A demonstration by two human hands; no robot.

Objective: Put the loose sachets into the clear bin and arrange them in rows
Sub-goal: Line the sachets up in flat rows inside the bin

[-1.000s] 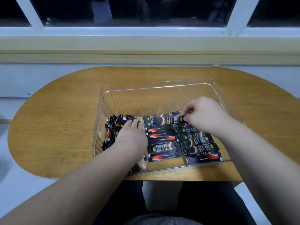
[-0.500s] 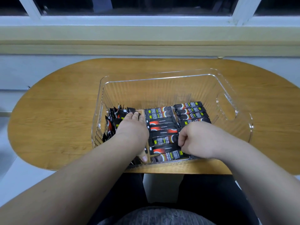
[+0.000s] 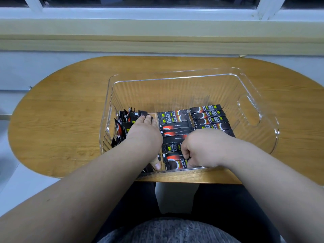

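Sorting sachets (image 3: 206,120) inside the clear bin (image 3: 175,77) on the wooden table (image 3: 61,120).
Presses down with the left hand (image 3: 143,135), fingers straight and close together, on the untidy standing bunch (image 3: 122,125) at the left side of the bin, thumb beside the front wall. Pinches with the right hand (image 3: 201,149), fingers curled, the right end of the near sachet (image 3: 175,166) in the middle row (image 3: 175,137). Hides with the same hand the near part of the right row (image 3: 208,111); 2 flat rows, side by side on the bin floor.
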